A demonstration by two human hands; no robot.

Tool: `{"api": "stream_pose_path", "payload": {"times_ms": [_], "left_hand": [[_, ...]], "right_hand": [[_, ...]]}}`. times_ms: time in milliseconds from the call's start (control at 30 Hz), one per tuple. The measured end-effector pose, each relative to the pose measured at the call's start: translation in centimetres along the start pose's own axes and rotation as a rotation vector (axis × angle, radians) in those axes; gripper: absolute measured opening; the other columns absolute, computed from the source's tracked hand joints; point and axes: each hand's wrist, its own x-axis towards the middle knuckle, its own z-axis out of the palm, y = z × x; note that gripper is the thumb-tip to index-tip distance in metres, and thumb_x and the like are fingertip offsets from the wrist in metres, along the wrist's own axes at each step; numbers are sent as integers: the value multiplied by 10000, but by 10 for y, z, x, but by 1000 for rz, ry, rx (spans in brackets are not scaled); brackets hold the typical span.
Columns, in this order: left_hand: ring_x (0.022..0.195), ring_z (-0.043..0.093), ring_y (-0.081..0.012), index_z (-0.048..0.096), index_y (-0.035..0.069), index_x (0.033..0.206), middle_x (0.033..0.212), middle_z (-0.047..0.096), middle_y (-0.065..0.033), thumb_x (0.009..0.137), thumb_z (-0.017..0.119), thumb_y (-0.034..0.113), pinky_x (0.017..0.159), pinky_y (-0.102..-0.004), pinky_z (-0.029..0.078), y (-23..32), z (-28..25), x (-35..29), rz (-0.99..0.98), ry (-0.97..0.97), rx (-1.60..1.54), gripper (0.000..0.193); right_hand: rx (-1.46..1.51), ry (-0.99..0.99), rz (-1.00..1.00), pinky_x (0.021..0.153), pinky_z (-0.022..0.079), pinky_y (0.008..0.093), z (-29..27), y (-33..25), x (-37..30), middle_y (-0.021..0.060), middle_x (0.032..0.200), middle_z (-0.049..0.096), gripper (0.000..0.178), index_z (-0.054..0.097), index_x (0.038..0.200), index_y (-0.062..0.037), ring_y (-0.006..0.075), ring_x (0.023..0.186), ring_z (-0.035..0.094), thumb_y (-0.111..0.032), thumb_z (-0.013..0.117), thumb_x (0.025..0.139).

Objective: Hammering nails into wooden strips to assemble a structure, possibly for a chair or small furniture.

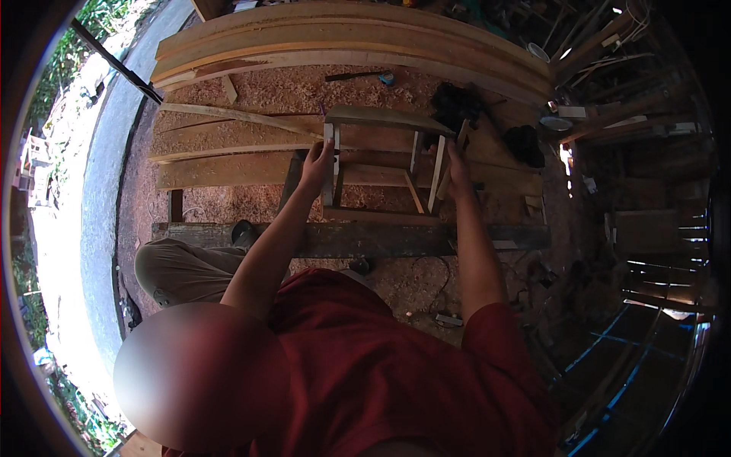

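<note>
A small wooden stool-like frame is held up before me, over the planks of the workbench. Its wide board is at the far side, and slim legs and crossbars enclose an open middle. My left hand is closed round the left leg. On the other side, my right hand grips the right leg, though part of its fingers is hidden behind the wood. Beside the right hand, a short wooden piece stands at a slant; whether it belongs to the frame I cannot tell.
Long boards are stacked at the back. A thin strip and shavings lie left of the frame. Dark bundles sit at the right. A thick beam runs along the near edge. Cluttered timber fills the far right.
</note>
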Motion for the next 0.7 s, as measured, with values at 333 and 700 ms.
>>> {"api": "stream_pose_path", "payload": {"times_ms": [333, 700], "left_hand": [[1088, 624, -215, 556, 48, 1404, 1194, 679, -102, 1089, 424, 612, 983, -336, 474, 2, 20, 22, -55, 36, 107, 660], [909, 743, -373, 540, 41, 1382, 990, 743, -205, 982, 692, 431, 775, -482, 555, 18, 30, 5, 113, 117, 498, 579]], "right_hand": [[-87, 175, -46, 736, 525, 322, 11, 5, 42, 28, 1036, 726, 437, 642, 1263, -130, 136, 898, 692, -513, 579, 1063], [-207, 314, -227, 536, 520, 313, 43, -10, 36, 70, 898, 711, 369, 498, 1262, -44, 154, 618, 657, -336, 600, 1062]]}}
